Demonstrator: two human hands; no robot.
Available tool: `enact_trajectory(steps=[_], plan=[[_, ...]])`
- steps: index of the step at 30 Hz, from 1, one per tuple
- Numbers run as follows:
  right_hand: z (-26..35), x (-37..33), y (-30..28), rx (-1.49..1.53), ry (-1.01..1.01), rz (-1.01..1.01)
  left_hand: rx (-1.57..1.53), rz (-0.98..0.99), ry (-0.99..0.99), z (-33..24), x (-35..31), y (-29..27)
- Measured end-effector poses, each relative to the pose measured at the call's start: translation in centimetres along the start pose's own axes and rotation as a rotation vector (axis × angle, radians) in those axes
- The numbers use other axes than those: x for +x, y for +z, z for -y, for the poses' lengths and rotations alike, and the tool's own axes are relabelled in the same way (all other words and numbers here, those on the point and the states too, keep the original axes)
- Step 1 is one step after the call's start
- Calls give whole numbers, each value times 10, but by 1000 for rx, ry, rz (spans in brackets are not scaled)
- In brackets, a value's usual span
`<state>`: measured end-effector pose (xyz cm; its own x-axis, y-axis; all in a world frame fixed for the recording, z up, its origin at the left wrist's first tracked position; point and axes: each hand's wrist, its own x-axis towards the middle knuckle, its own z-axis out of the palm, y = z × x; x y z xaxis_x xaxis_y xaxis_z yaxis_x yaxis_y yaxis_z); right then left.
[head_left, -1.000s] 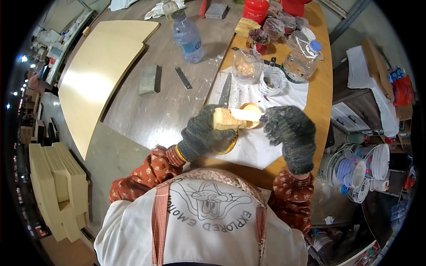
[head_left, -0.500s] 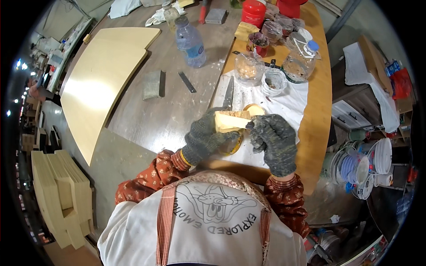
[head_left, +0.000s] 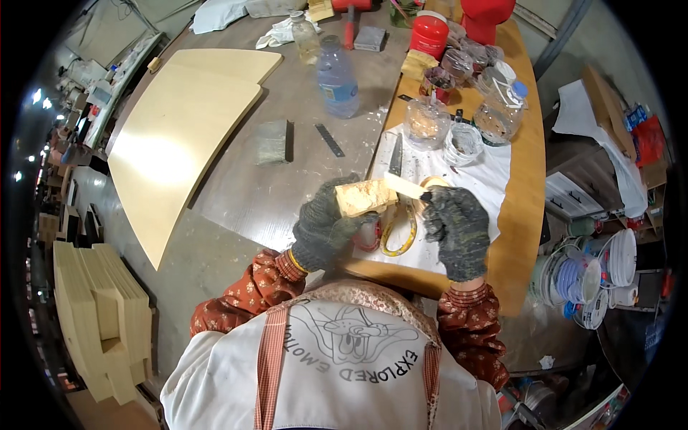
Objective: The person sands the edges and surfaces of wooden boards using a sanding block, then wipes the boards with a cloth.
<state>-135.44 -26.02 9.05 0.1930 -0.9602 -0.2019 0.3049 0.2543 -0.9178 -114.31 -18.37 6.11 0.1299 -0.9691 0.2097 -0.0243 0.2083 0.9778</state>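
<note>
My left hand [head_left: 324, 223], in a dark grey knit glove, grips a small block [head_left: 364, 198] whose upper face is spread with rough, pale yellow paste. In my gloved right hand [head_left: 459, 235] is a putty knife [head_left: 405, 186]; its flat, pale blade points left, with the tip by the block's right end. The fingers hide most of its handle. Under the hands, on a white cloth [head_left: 423, 252], lie scissors [head_left: 398, 236] with a yellow and a red handle loop. A round, pale yellow lid or shallow tub [head_left: 434, 182] is partly hidden behind my right hand.
Beyond the cloth stand a white tub [head_left: 462, 143], a cut-down plastic container [head_left: 426, 125] and a large clear jug [head_left: 499, 115]. A water bottle [head_left: 337, 79], grey sanding block [head_left: 272, 142] and dark metal strip [head_left: 330, 140] are left. A curved cream panel [head_left: 186, 136] lies further left.
My left hand has tilted the block so its pasted face shows. The putty knife has moved up and right off the block, with my right hand shifting right. The view has shifted slightly.
</note>
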Motion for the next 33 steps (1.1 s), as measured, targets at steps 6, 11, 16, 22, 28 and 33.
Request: enact_trajectory(steps=[6, 11, 16, 22, 28, 33], plan=[[-5, -12, 21, -65, -97, 224, -79, -80, -173, -13, 2, -11], [-19, -3, 39, -177, -138, 166, -102, -154, -220, -23, -5, -19], [-21, -3, 33, -38, -133, 107, -179, -187, -250, -23, -11, -30], [-19, -8, 54, -414, -357, 190, 6, -203, -69, -15, -23, -41], [-11, -24, 65, -635, -551, 104, 119, -298, -88, -9, -27, -49], [-26, -49, 92, -1433, -1351, 347, 449, -310, 71, -11, -30, -55]])
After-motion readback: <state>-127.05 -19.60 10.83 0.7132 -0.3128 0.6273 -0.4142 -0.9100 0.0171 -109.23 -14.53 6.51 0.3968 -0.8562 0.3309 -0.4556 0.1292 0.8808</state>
